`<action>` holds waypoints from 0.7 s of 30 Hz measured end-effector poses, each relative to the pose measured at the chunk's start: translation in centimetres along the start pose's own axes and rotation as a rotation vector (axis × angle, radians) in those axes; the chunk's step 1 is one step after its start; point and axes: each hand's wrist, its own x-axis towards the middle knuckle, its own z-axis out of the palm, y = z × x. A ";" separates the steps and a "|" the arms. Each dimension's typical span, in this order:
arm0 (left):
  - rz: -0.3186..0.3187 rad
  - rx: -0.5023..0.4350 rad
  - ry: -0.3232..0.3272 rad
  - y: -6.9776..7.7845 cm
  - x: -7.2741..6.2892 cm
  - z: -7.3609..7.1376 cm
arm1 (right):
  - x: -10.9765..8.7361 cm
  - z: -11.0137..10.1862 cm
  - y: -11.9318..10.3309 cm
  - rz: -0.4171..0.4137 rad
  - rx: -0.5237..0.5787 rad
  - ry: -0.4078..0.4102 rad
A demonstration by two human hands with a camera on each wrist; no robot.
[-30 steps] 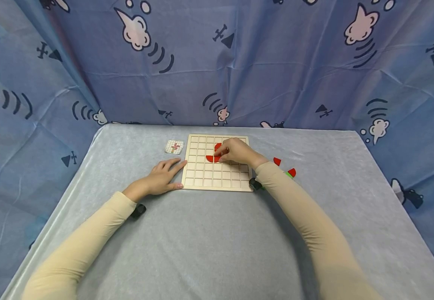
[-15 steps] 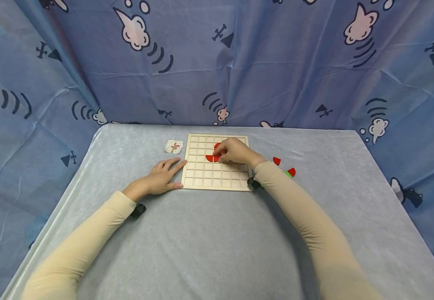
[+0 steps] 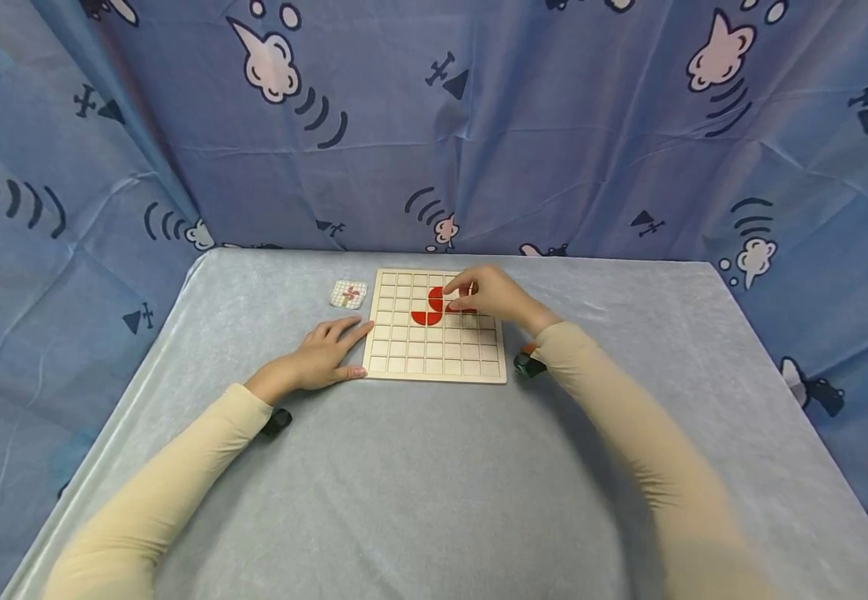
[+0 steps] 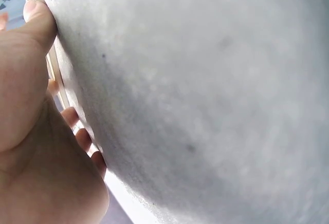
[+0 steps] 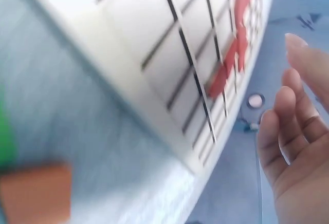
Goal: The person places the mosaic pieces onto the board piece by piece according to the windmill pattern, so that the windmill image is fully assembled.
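A pale wooden grid board lies on the cloth-covered table. Red curved pieces sit together in its upper middle cells, partly covered by my right hand. That hand hovers over the board's upper right part with thumb and fingers apart; the right wrist view shows loosely bent fingers holding nothing. Beside the board's left edge, my left hand rests with its fingers spread, index fingertip and thumb touching the edge. In the left wrist view the thumb lies against the board's side.
A small card with a red pattern on a grid lies left of the board. Near the board's right side, an orange square piece and a green piece lie on the cloth, blurred. A patterned blue curtain hangs behind the table.
My right hand has let go of the red piece and moved up and right, uncovering more red pieces. Its sleeve now hides the loose pieces at right. The left hand stays put.
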 end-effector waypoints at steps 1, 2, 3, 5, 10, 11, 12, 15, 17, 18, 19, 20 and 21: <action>-0.001 -0.002 0.001 0.0 0.0 0.0 | -0.4 -0.4 0.2 0.015 0.010 0.015; -0.004 -0.006 -0.003 0.0 0.0 0.0 | -0.8 -0.9 0.3 0.030 0.021 0.031; -0.006 -0.007 -0.004 -0.1 0.0 0.1 | -1.3 -1.4 0.5 0.041 0.030 0.050; -0.008 -0.010 -0.002 -0.1 0.0 0.1 | -2.3 -2.4 1.1 0.057 0.035 0.090; -0.016 -0.011 -0.015 0.1 -0.1 -0.1 | -5.0 -4.3 3.3 0.130 0.017 0.156; -0.016 -0.012 -0.015 0.1 -0.1 -0.1 | -5.6 -4.6 3.7 0.153 0.017 0.162; -0.016 -0.010 -0.017 0.2 -0.1 -0.1 | -6.1 -4.8 4.3 0.172 0.017 0.169; -0.018 -0.011 -0.020 0.1 -0.1 -0.1 | -7.5 -5.3 5.8 0.210 0.013 0.178; -0.022 -0.007 -0.023 0.0 0.0 0.0 | -8.3 -5.5 6.9 0.229 0.001 0.174; -0.027 -0.006 -0.027 -0.1 0.0 0.1 | -8.6 -5.6 7.4 0.240 -0.002 0.168; -0.028 -0.005 -0.027 -0.2 0.1 0.2 | -9.0 -5.6 7.9 0.249 -0.004 0.160; -0.031 -0.003 -0.030 -0.2 0.1 0.2 | -9.3 -5.7 8.3 0.258 -0.010 0.154; -0.030 -0.003 -0.028 -0.3 0.2 0.3 | -9.6 -5.7 8.7 0.264 -0.012 0.148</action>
